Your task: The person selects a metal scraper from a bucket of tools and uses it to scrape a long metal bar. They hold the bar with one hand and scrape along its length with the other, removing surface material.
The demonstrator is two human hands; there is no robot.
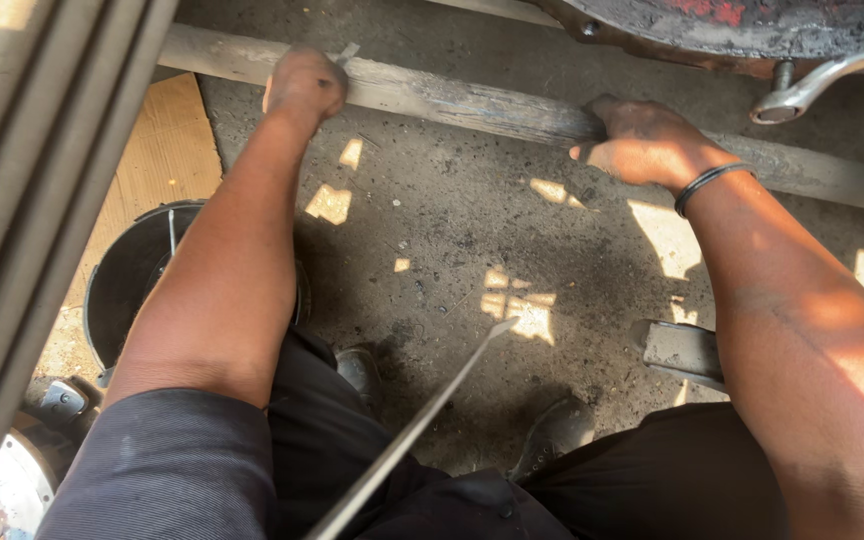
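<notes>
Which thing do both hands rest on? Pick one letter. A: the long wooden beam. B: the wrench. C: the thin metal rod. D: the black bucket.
A: the left hand and the right hand both grip the wooden beam lying across the ground.

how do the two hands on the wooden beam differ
The left hand is a closed fist at the far end of the wooden beam, pinching a small pale piece; the right hand drapes its fingers over the beam, nothing else in it. The right wrist wears a dark band; the left is bare. Both are grimy and rest on the beam.
</notes>
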